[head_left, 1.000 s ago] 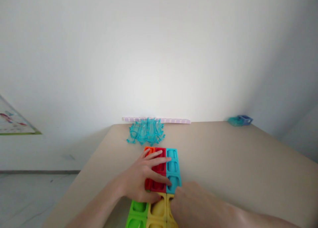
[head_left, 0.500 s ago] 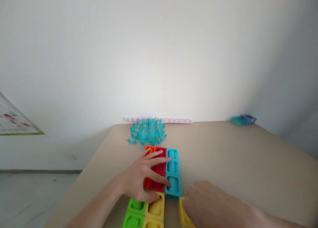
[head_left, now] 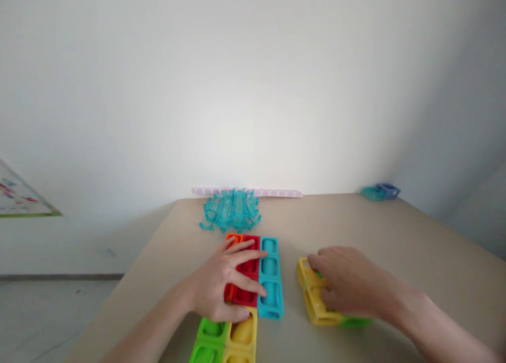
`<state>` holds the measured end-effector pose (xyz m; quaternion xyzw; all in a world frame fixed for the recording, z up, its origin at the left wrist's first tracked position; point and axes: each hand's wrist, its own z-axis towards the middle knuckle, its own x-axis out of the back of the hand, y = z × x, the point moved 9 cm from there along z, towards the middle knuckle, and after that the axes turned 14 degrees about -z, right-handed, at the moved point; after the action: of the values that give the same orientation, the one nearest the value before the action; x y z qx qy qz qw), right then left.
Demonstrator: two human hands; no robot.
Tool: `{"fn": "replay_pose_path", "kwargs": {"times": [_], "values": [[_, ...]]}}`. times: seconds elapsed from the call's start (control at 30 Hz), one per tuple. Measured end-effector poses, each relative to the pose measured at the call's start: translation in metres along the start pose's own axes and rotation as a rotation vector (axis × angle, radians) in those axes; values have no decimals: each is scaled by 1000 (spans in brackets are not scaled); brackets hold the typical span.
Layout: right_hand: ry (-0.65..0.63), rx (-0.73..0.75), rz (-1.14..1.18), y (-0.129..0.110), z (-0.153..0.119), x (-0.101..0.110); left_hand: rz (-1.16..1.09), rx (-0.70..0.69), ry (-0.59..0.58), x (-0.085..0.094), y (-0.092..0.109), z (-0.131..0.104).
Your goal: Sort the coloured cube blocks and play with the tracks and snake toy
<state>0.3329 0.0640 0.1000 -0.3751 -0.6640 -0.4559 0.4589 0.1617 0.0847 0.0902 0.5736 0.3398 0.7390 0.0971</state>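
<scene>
My left hand (head_left: 223,284) lies spread over a row of hollow plastic blocks, fingers apart. Its fingertips rest on the red block (head_left: 250,297) and the light blue block (head_left: 269,266), and the thumb touches the yellow block (head_left: 242,331). An orange block (head_left: 234,238) and a green block (head_left: 207,351) adjoin these at the left. To the right, my right hand (head_left: 343,276) is closed on a separate yellow-and-green block (head_left: 312,294), whose green part is mostly hidden beneath the hand and blurred. A gap of table separates it from the light blue block.
Clear teal plastic pieces (head_left: 231,211) with small knobs lie beyond the blocks. Behind them, a lilac patterned strip (head_left: 276,193) runs along the wall. At the far right corner are a teal piece (head_left: 373,193) and a dark blue box-like piece (head_left: 388,190). The beige table (head_left: 336,221) meets the wall.
My right hand has moved away from me and slightly right, carrying the yellow-and-green block, more of which now shows. My left hand stays on the joined blocks. The view has shifted slightly.
</scene>
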Motion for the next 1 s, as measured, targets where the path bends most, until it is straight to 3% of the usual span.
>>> {"fn": "replay_pose_path", "kwargs": {"times": [0.13, 0.43, 0.8, 1.0], "values": [[162, 22, 59, 10, 17, -2, 9, 29, -2, 1, -1, 0], [282, -91, 187, 0, 30, -3, 5, 24, 24, 1, 0, -1], [397, -144, 294, 1, 31, -1, 23, 98, 64, -2, -3, 0], [384, -158, 319, 0, 29, -1, 4, 112, 72, -2, -6, -1]]}}
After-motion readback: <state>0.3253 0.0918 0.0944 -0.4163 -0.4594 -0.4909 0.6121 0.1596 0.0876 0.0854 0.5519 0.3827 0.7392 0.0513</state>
